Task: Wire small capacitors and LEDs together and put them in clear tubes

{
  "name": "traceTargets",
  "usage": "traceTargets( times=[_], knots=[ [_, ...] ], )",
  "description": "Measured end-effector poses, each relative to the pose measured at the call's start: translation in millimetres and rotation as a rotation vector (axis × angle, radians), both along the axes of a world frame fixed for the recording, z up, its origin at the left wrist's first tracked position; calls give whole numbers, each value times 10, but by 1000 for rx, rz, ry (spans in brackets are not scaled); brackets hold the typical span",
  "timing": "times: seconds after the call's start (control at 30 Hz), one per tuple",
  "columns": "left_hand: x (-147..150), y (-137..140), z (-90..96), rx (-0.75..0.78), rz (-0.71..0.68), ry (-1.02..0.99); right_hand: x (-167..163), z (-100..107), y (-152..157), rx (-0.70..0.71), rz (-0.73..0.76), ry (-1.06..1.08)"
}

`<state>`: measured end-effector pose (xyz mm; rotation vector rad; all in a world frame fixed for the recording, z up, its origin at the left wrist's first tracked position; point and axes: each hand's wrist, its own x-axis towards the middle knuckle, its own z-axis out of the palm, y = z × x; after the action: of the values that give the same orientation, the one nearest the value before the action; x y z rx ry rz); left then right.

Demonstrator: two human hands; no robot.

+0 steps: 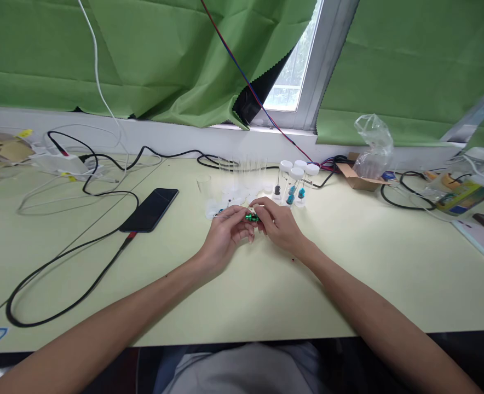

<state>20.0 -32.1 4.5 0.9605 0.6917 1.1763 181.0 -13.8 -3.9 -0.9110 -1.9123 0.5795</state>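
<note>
Between my two hands, over the middle of the table, is a small shiny green piece (251, 218) with a thin pale rod running out to the left. My left hand (226, 232) pinches its left side, thumb and forefinger closed on the rod. The fingers of my right hand (278, 221) are closed on the green piece's right end, partly covering it. Just beyond my hands stand several clear tubes (248, 174). To their right are capped clear containers with white lids (296, 173), holding teal and dark pieces (290, 195) on thin rods.
A black phone (149, 210) with a black cable (114, 257) lies on the table to the left. At the back right, a small cardboard box (357, 179) holds a clear plastic bag (375, 145). A pale phone (478, 241) lies at far right. Green curtains (163, 60) hang behind.
</note>
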Motion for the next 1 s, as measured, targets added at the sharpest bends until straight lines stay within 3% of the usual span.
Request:
traceTargets(
  times=[0.23, 0.5, 0.73, 1.0],
  knots=[
    [-29, 20, 10, 19, 15, -7, -12, -1, 9, 96, -7, 22],
    [-19, 11, -27, 88, -10, 22, 1, 9, -1, -4, -5, 18],
    [-35, 21, -13, 78, 11, 13, -24, 16, 0, 101, -11, 37],
    [-17, 20, -33, 75, -10, 17, -8, 7, -3, -7, -7, 45]
  ],
)
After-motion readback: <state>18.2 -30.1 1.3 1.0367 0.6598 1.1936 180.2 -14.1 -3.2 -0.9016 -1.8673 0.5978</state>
